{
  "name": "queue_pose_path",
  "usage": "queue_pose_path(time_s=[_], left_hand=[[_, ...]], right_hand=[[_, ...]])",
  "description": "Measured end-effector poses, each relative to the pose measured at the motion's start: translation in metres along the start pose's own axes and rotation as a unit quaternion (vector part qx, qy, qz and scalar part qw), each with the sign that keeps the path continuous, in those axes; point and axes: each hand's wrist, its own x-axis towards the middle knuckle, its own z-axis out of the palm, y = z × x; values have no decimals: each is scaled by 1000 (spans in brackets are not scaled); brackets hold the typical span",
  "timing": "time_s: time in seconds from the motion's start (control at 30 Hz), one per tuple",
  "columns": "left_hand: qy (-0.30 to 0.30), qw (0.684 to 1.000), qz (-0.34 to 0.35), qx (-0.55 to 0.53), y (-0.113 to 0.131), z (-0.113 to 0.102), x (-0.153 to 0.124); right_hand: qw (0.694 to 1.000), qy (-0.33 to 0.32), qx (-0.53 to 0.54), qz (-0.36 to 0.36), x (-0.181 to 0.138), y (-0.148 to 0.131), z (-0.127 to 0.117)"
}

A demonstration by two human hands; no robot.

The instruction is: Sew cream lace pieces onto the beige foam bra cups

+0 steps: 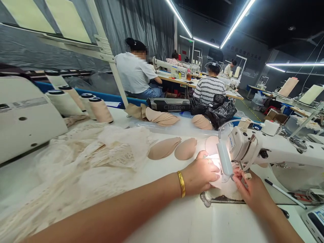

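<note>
View from a person's head, looking down at a white table (177, 219) with a white sewing machine (280, 152) on the right. The left hand (201, 174), with a gold bangle (181, 184) on its wrist, reaches in from the lower left. Its fingers are curled close together and its thumb lies across a small pale piece of fabric (219, 185), gripping it. The fabric lies on the machine bed just beneath the machine's head, brightly lit by a small lamp (224, 162) on a bendy neck. The right hand (250, 190) comes in from the lower right. Its bent fingertips rest on the far edge of the fabric beside the needle area; the glare hides whether they pinch it or only press on it. Just behind the left hand, two beige foam cups (174, 148) lie side by side on the table. To the left spreads a large heap of cream lace (101, 158), with several thread cones (100, 109) behind it. A pen (285, 193) lies to the right of the right hand. Further back, other people (136, 72) sit at more machines with their backs turned.
</note>
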Motion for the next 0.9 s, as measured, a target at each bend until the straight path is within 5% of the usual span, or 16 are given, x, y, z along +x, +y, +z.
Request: queue_pose_path(time_s=[0.53, 0.9], left_hand=[[26, 998, 53, 31, 28, -5, -9], [1, 999, 22, 25, 22, -4, 1]], right_hand=[[974, -192, 19, -121, 2, -20, -15], [986, -139, 18, -88, 2, -10, 3]])
